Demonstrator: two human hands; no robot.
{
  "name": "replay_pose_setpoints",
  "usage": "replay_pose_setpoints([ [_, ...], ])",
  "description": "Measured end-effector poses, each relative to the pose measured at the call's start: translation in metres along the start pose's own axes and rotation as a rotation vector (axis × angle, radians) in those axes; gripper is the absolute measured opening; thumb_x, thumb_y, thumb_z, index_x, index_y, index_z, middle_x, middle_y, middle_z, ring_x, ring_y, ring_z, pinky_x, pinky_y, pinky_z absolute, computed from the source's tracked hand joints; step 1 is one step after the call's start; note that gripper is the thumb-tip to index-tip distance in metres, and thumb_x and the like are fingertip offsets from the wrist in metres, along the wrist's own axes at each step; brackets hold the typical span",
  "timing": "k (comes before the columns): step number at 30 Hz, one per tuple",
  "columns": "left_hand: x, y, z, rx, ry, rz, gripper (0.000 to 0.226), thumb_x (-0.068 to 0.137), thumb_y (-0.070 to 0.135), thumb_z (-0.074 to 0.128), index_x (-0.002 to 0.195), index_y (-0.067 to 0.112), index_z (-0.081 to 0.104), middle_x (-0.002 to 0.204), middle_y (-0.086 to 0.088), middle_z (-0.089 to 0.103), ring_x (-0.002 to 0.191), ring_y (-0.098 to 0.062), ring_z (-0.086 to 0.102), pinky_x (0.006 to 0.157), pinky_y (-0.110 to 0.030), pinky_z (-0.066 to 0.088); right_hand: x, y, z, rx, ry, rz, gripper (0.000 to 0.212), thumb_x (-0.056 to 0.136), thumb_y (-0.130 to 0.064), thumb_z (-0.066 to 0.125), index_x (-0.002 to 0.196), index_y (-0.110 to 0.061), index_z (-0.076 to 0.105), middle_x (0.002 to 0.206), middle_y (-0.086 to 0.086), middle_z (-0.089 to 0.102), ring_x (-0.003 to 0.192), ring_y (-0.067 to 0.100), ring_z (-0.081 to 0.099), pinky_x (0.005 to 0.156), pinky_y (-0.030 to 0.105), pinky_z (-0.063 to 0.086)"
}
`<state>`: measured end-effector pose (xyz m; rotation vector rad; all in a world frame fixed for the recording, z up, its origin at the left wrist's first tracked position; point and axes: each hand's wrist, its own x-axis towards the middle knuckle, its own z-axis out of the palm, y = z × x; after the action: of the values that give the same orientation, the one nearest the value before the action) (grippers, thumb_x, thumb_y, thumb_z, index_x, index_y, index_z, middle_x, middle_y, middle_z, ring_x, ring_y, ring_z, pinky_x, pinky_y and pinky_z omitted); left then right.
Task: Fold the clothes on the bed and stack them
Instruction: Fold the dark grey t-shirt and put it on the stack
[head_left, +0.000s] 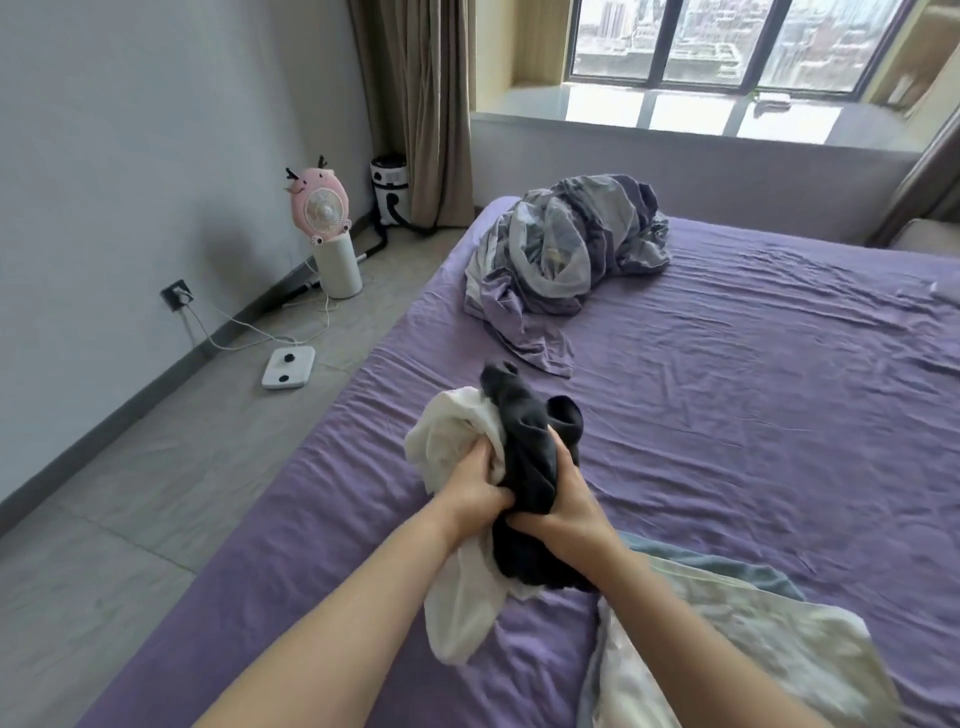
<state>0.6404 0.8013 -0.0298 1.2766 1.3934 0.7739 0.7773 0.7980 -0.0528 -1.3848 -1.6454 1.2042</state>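
A bunched dark garment (530, 467) is held up over the near middle of the bed (727, 395), pressed against a crumpled white garment (457, 519) that hangs down on its left side and touches the purple sheet below. The left hand (475, 486) is closed on the bundle where white and dark cloth meet, fingers dug into the folds. The right hand (563, 512) grips the dark garment from its right side, thumb running up along the cloth. The two hands sit close together, nearly touching.

Just beside the right forearm, at the near right corner, lies a pale patterned quilt (737, 649) with a blue-grey edge. Well apart, toward the far left corner of the bed, a rumpled grey-and-purple heap of bedding (566, 254) rests on the sheet; open sheet lies between it and the held clothes.

On the floor left of the bed stand a pink fan (319, 208) on a white cylinder, a white scale (288, 368), and a canister vacuum (389, 189) beside the curtain (415, 104).
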Motion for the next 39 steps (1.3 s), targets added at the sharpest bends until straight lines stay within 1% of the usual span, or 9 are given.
replay_pose_setpoints([
  [3,-0.004,0.064,0.028,0.029,0.008,0.08,0.065,0.074,-0.019,0.051,0.132,0.008,0.041,0.123,-0.018,0.056,0.117,-0.027,0.052,0.101,-0.035,0.043,-0.012,-0.036,-0.06,-0.009,0.068,-0.043,0.104,0.061,0.003,0.078,0.146,-0.02,0.023,0.138,0.009,0.043,0.128,0.019,0.043,0.108,0.038,0.036],
  [5,-0.006,0.102,0.055,0.048,-0.004,0.139,0.065,0.073,-0.019,0.052,0.132,0.007,0.042,0.123,-0.017,0.056,0.115,-0.025,0.051,0.1,-0.034,0.042,-0.025,-0.053,-0.103,-0.021,0.12,-0.064,0.104,0.062,0.002,0.077,0.146,-0.022,0.022,0.137,0.009,0.044,0.127,0.02,0.044,0.107,0.041,0.038],
  [10,-0.01,0.186,0.143,0.087,-0.032,0.273,0.063,0.072,-0.016,0.053,0.13,0.005,0.043,0.123,-0.018,0.054,0.117,-0.028,0.05,0.103,-0.04,0.041,-0.062,-0.071,-0.219,-0.097,0.242,-0.111,0.103,0.064,-0.003,0.077,0.146,-0.029,0.021,0.136,0.003,0.045,0.122,0.016,0.046,0.099,0.029,0.041],
  [13,-0.009,0.224,0.204,0.08,-0.055,0.321,0.061,0.072,-0.016,0.053,0.128,0.006,0.043,0.121,-0.017,0.055,0.113,-0.026,0.05,0.097,-0.031,0.042,-0.087,-0.07,-0.291,-0.162,0.302,-0.149,0.1,0.065,-0.007,0.077,0.144,-0.034,0.021,0.127,-0.005,0.046,0.117,0.013,0.046,0.087,0.015,0.036],
  [18,-0.005,0.267,0.316,0.066,-0.079,0.355,0.06,0.071,-0.013,0.053,0.126,0.009,0.045,0.112,-0.012,0.057,0.108,-0.027,0.054,0.094,-0.039,0.046,-0.13,-0.042,-0.399,-0.177,0.352,-0.163,0.101,0.064,-0.007,0.076,0.144,-0.035,0.021,0.132,-0.002,0.047,0.121,0.015,0.046,0.092,0.026,0.04],
  [23,0.018,0.277,0.408,0.031,-0.12,0.341,0.054,0.072,-0.014,0.053,0.118,0.015,0.048,0.095,0.0,0.058,0.096,-0.02,0.054,0.076,-0.021,0.044,-0.149,0.002,-0.478,-0.199,0.374,-0.134,0.101,0.062,-0.009,0.076,0.141,-0.039,0.022,0.132,-0.002,0.046,0.123,0.018,0.046,0.098,0.035,0.043],
  [27,0.037,0.27,0.463,0.051,-0.168,0.309,0.059,0.073,-0.011,0.055,0.126,0.013,0.046,0.113,-0.013,0.059,0.107,-0.025,0.055,0.093,-0.037,0.047,-0.151,0.044,-0.518,-0.227,0.356,-0.059,0.106,0.062,-0.013,0.077,0.145,-0.037,0.017,0.136,0.002,0.044,0.125,0.02,0.044,0.101,0.043,0.042],
  [35,0.098,0.219,0.562,0.164,-0.314,0.323,0.055,0.07,-0.006,0.059,0.122,0.01,0.051,0.121,-0.005,0.048,0.117,-0.023,0.047,0.101,-0.035,0.041,-0.155,0.153,-0.559,-0.224,0.492,0.093,0.105,0.061,-0.009,0.077,0.145,-0.033,0.02,0.134,0.003,0.043,0.122,0.016,0.045,0.096,0.029,0.042],
  [39,0.121,0.189,0.606,0.194,-0.377,0.324,0.063,0.058,0.012,0.054,0.121,0.014,0.053,0.12,0.0,0.047,0.117,-0.017,0.045,0.101,-0.033,0.04,-0.157,0.208,-0.572,-0.153,0.535,0.135,0.096,0.063,-0.01,0.075,0.142,-0.033,0.027,0.132,0.003,0.045,0.122,0.017,0.046,0.101,0.039,0.043],
])
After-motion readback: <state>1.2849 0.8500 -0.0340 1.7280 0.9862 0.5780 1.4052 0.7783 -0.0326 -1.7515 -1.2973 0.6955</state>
